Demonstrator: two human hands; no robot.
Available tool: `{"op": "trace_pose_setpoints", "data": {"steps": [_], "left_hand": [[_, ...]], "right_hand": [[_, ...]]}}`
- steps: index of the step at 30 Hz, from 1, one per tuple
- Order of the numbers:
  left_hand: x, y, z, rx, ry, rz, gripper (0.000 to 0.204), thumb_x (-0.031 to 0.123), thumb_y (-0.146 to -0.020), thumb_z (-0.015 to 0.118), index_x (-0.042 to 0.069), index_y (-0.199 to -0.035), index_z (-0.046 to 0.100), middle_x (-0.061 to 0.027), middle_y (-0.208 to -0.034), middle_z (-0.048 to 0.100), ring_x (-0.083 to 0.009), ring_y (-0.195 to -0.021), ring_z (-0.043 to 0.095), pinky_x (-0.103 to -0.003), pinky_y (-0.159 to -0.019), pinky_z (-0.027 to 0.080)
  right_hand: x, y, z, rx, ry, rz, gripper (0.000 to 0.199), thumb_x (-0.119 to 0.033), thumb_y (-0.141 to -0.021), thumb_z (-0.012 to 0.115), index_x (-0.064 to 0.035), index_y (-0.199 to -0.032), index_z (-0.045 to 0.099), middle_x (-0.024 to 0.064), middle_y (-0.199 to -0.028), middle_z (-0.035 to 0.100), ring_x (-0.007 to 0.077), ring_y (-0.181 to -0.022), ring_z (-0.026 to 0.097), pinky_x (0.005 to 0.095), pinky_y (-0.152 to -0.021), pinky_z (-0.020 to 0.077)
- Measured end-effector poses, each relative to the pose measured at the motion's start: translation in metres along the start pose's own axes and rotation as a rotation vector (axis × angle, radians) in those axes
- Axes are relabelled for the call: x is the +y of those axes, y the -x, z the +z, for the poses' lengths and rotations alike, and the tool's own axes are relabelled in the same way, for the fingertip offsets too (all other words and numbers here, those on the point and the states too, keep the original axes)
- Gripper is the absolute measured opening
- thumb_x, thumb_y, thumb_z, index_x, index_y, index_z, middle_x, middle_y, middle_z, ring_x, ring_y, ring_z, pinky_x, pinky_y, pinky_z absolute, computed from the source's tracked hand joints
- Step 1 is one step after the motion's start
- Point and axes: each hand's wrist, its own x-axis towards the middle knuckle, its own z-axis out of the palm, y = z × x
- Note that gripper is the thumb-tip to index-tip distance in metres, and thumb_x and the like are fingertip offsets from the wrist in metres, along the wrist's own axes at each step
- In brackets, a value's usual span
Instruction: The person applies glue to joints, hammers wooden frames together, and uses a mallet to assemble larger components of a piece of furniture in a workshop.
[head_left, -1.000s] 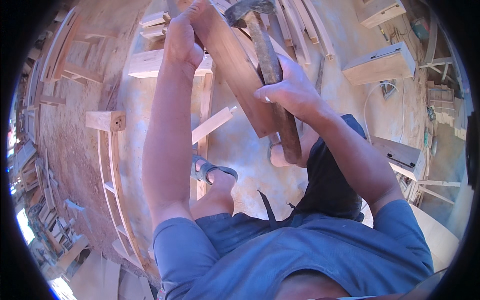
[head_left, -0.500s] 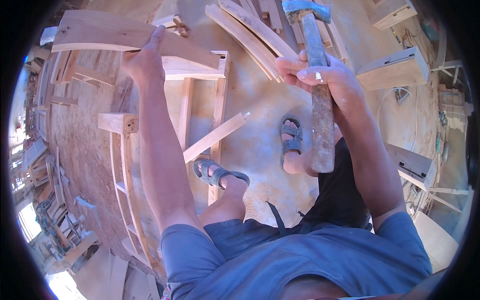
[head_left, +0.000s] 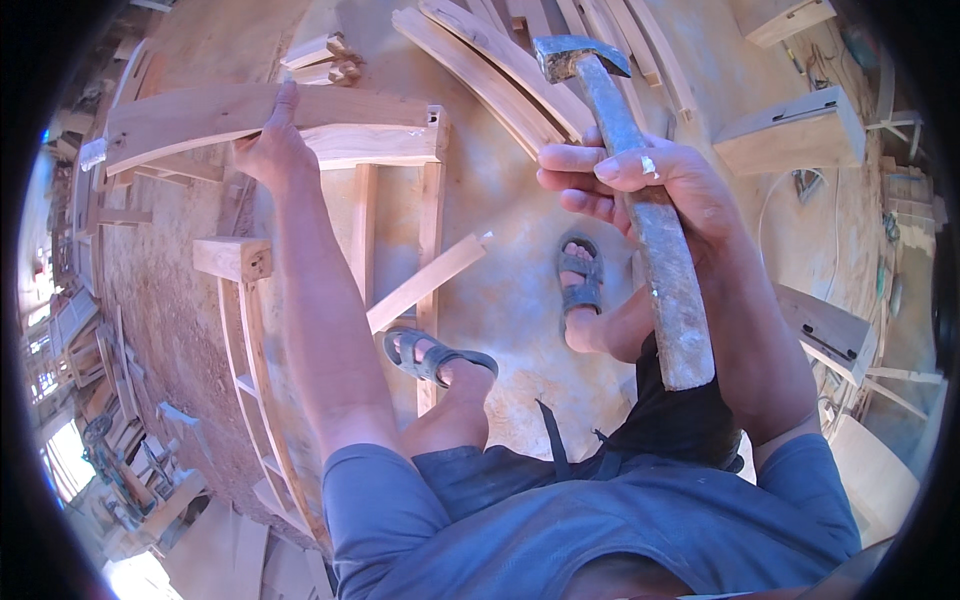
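Above the pale floor (head_left: 520,340), with open room between your two sandals (head_left: 430,357), your left hand (head_left: 278,152) is closed on the near edge of one smooth, gently curved wooden board (head_left: 185,118), out to the left; your right hand (head_left: 695,190), thumb over and fingers loosely curled, holds one scuffed, metal-headed tool (head_left: 666,270) by its handle

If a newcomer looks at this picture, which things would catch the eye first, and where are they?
Probably first the hammer-like tool in the right hand, right of centre, its bluish metal head uppermost. Next comes the long, curved wooden board in the left hand, at the upper left. The grey sandals near the centre may follow.
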Motion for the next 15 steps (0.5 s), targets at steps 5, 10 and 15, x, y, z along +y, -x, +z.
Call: {"op": "trace_pose_setpoints", "data": {"steps": [5, 10, 15], "left_hand": [[-0.01, -0.004, -0.017, 0.011, 0.012, -0.087, 0.045, -0.014, -0.073, 0.074, -0.003, -0.114, 0.058, -0.0149, -0.11, 0.064, -0.0229, -0.096, 0.065, -0.034, -0.087, 0.057], [-0.011, -0.001, -0.02, 0.062, 0.046, -0.105, 0.045, -0.013, -0.076, 0.073, 0.003, -0.115, 0.058, -0.012, -0.111, 0.064, -0.0225, -0.097, 0.066, -0.035, -0.084, 0.058], [-0.014, -0.002, -0.018, 0.086, 0.047, -0.104, 0.045, -0.011, -0.074, 0.075, 0.005, -0.114, 0.059, -0.0115, -0.109, 0.065, -0.0215, -0.095, 0.066, -0.033, -0.08, 0.057]], "right_hand": [[-0.002, -0.001, -0.01, 0.005, -0.038, 0.02, 0.03, 0.003, -0.079, 0.062, 0.0042, -0.106, 0.051, 0.0249, -0.11, 0.066, 0.0296, -0.101, 0.067, 0.0346, -0.09, 0.0565], [-0.003, 0.0, -0.01, 0.033, -0.098, 0.04, 0.031, 0.003, -0.078, 0.063, 0.0048, -0.106, 0.051, 0.0245, -0.109, 0.067, 0.0288, -0.1, 0.068, 0.0335, -0.088, 0.0575], [-0.004, 0.002, -0.012, 0.035, -0.076, 0.066, 0.031, 0.003, -0.078, 0.064, 0.0044, -0.107, 0.051, 0.0239, -0.108, 0.067, 0.0293, -0.1, 0.068, 0.0342, -0.088, 0.0577]]}}
